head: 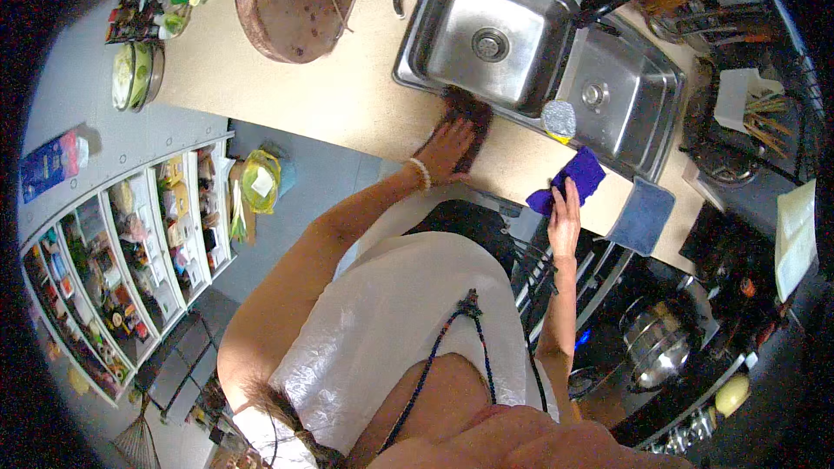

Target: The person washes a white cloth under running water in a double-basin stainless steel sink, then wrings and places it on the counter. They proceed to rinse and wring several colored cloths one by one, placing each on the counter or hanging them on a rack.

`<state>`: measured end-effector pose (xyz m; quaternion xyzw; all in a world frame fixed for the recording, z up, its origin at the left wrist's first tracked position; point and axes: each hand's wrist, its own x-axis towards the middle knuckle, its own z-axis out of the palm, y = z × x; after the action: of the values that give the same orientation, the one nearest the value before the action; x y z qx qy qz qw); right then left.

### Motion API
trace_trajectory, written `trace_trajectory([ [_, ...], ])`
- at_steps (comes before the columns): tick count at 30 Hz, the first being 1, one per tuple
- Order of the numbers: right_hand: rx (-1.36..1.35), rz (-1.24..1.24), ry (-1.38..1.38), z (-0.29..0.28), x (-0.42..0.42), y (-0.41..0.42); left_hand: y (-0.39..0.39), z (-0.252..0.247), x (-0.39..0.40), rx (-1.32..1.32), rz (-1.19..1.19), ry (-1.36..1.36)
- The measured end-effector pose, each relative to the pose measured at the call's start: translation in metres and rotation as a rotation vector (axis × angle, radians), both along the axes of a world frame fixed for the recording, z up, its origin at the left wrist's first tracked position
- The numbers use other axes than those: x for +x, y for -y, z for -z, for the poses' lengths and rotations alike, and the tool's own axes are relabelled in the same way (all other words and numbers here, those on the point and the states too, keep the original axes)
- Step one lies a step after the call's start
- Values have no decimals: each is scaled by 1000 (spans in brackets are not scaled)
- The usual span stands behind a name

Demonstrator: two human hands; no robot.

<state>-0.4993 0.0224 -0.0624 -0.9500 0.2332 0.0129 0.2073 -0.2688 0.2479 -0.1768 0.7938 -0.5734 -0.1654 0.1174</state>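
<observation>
My left hand point(451, 143), with a beaded bracelet at the wrist, rests spread on the front edge of the light countertop point(313, 101), over a dark patch that may be shadow. At the counter's edge, my right hand point(564, 218) presses its fingertips on a crumpled purple cloth point(583, 176). A grey scouring pad point(559, 118) with a yellow underside lies on the sink rim beyond the cloth. The double stainless steel sink point(495, 45) lies ahead. To the right of the purple cloth, a blue-grey folded cloth point(642, 216) lies over the counter's edge.
A thick round wooden board point(296, 0) lies at the back left, near a covered bowl point(138, 75) of greens. White shelves point(153, 254) with packages stand at the left. A steel pot point(655, 339) stands at the lower right. Chopsticks point(765, 120) fill a white holder.
</observation>
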Motion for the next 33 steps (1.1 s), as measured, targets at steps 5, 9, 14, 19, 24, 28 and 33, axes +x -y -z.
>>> trace_trajectory([
  [5,30,18,93,-5,17,3,31,16,-12,-109,145,52],
  [9,202,198,239,1,39,2,54,3,30,90,-250,-894],
  [14,1149,588,502,4,77,9,95,-52,74,-409,-704,-2424],
  [19,1956,561,526,-15,124,44,146,-85,91,-377,-676,-2645],
  [24,2073,513,781,-26,162,95,171,-102,86,-381,-300,-2839],
  [28,1851,732,1064,-31,165,132,180,-101,90,-394,-222,-2845],
  [33,1886,576,1068,-52,163,138,169,-88,94,-421,-482,-2478],
])
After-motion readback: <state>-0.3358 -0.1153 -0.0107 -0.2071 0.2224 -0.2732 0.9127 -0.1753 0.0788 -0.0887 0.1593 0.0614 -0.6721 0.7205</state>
